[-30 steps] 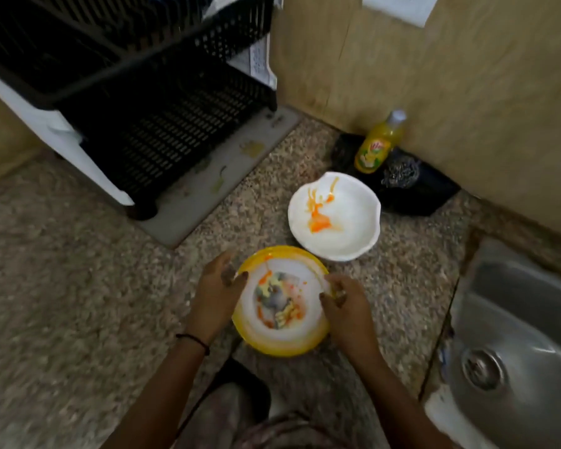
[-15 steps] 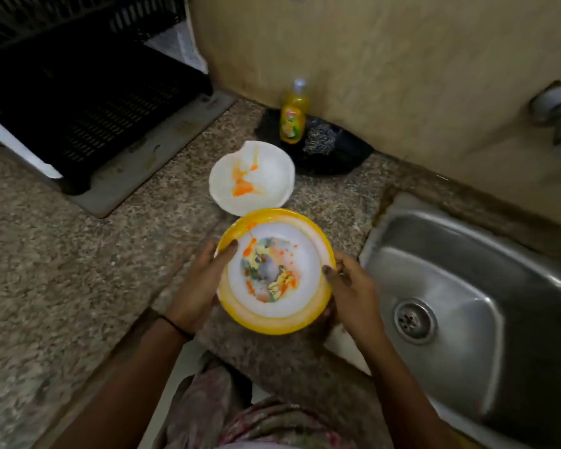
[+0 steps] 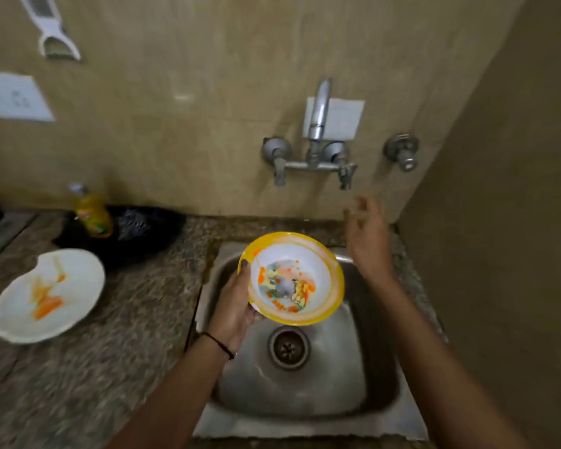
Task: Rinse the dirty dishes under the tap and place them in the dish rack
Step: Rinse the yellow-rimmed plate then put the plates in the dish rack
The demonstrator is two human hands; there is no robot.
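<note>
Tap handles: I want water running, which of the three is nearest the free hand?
The mixer's right lever, just above the open right hand; the others sit farther off.

dim beige tiled wall (image 3: pixel 208 92), speckled granite counter (image 3: pixel 78 367).

One camera sits on the person's head. It looks forward and down, close over the sink (image 3: pixel 305 377). The tap (image 3: pixel 318 118) is at 12 o'clock on the wall. The counter (image 3: pixel 78 367) spreads toward 9 o'clock.
</note>
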